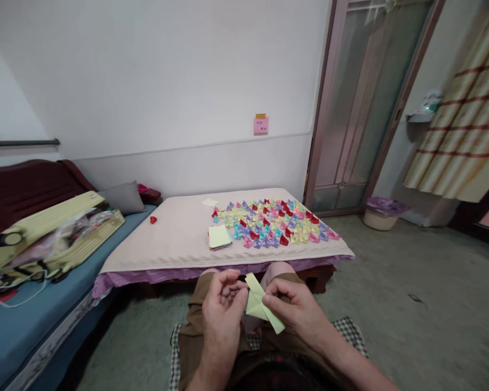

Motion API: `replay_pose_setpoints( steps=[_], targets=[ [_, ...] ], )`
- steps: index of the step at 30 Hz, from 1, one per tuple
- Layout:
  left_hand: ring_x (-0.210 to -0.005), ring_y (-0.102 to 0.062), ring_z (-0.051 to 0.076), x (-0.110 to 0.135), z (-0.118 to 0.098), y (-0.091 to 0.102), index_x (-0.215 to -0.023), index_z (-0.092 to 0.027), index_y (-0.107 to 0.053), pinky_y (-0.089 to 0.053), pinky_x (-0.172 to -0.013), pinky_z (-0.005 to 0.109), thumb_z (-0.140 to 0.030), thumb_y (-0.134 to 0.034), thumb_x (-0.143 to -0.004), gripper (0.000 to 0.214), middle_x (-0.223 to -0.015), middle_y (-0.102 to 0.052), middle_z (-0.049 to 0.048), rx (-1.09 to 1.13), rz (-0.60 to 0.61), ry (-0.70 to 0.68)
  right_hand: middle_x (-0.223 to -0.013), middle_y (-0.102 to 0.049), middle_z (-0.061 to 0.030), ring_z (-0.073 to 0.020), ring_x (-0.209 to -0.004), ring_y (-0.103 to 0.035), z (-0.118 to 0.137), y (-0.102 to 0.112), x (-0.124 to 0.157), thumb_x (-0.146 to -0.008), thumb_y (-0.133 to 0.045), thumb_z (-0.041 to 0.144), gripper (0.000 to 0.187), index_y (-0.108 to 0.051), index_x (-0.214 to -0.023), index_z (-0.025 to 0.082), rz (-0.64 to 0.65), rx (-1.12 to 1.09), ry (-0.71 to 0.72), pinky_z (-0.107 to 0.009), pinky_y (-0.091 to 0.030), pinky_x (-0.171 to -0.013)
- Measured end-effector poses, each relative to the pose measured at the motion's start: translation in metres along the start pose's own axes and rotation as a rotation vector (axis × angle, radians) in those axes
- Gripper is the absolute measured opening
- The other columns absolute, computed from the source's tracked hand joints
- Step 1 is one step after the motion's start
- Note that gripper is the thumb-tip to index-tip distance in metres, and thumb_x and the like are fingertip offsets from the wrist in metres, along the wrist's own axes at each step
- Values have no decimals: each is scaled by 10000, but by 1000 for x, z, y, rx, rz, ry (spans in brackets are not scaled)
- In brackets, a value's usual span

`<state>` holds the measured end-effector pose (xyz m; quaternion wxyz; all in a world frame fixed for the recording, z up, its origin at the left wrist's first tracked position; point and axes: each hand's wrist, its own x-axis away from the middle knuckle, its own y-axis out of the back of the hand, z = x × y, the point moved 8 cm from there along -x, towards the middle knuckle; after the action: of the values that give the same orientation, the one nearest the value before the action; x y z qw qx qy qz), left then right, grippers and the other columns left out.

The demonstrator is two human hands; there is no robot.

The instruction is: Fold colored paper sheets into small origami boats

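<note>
Above my lap, my right hand pinches a pale yellow sheet of folded paper between thumb and fingers. The paper has a long folded strip running diagonally over a wider flap. My left hand is just left of the paper, its fingers loosely curved and the thumb apart from the index finger. The left fingertips are close to the paper's left edge; whether they touch it I cannot tell. Beyond my knees, a stack of square paper with a yellow sheet on top lies on the cloth-covered table.
Many small folded paper pieces in several colours cover the table's right side. One red folded piece sits at the left. A blue-covered couch holds an open yellow case. A lined bin stands by the glass door.
</note>
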<state>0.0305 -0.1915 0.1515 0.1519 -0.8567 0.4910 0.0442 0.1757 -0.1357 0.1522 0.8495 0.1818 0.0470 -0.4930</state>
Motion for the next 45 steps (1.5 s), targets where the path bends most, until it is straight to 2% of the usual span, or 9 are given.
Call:
replay_pose_setpoints(
  steps=[5, 10, 18, 25, 29, 31, 36, 40, 45],
  targets=[
    [-716, -588, 146, 2, -8, 3, -782, -172, -608, -480, -656, 250, -224, -702, -669, 157, -933, -628, 59, -35, -36, -43, -606, -547, 10, -137, -591, -482, 1, -3, -1, -803, -581, 236, 183, -573, -632, 174, -41, 97, 78, -247, -362, -567],
    [-858, -588, 196, 1, -17, 1, -613, -158, -627, -474, -709, 246, -201, -693, -664, 94, -920, -622, 79, -102, -29, -108, -616, -563, -2, -150, -590, -504, 11, -5, 5, -849, -558, 253, 199, -583, -662, 191, -81, 253, 195, -265, -352, -570],
    [-836, -603, 173, 1, 0, -4, -695, -162, -627, -484, -740, 262, -162, -707, -641, 97, -927, -604, 57, -6, -31, -41, -635, -558, -26, -170, -632, -503, 25, -11, 13, -889, -513, 211, 185, -572, -717, 182, -176, 528, 435, -298, -337, -621],
    [-914, -583, 219, 2, -11, -2, -651, -174, -670, -455, -755, 287, -186, -643, -731, 86, -921, -638, 75, -270, -12, -144, -632, -553, -27, -166, -622, -466, 26, -22, 18, -886, -495, 187, 192, -570, -710, 180, -170, 598, 514, -302, -315, -612],
    [-930, -578, 223, 0, -11, -1, -648, -176, -672, -446, -793, 300, -202, -635, -755, 116, -931, -644, 71, -258, 40, -138, -646, -557, -15, -160, -637, -483, 16, -18, 12, -883, -515, 242, 203, -586, -700, 190, -102, 356, 346, -286, -343, -615],
    [-845, -585, 193, -2, -5, 1, -713, -175, -664, -456, -736, 274, -222, -666, -739, 54, -891, -639, 54, -151, 58, -65, -644, -550, -2, -149, -624, -480, 3, -15, 7, -868, -549, 303, 214, -595, -694, 187, -41, 138, 193, -268, -352, -593],
    [-714, -569, 130, -1, 7, -2, -899, -170, -638, -452, -658, 222, -287, -643, -788, 161, -809, -638, 24, 93, 116, 120, -621, -545, 22, -114, -572, -453, -24, -20, 2, -755, -694, 382, 251, -611, -684, 157, 137, -387, -107, -233, -342, -545],
    [-664, -557, 107, 1, 3, -8, -812, -168, -645, -436, -628, 193, -211, -709, -710, 127, -732, -637, -4, 127, 157, 113, -618, -560, 27, -99, -555, -458, -33, -28, 5, -673, -775, 353, 259, -621, -668, 145, 163, -622, -201, -221, -338, -542],
    [-639, -570, 116, 4, -5, -9, -741, -174, -639, -440, -603, 201, -155, -696, -686, 81, -713, -642, -2, 49, 100, 25, -591, -556, 28, -90, -526, -453, -34, -41, 9, -635, -806, 340, 277, -618, -651, 137, 189, -766, -252, -219, -334, -536]
  ],
)
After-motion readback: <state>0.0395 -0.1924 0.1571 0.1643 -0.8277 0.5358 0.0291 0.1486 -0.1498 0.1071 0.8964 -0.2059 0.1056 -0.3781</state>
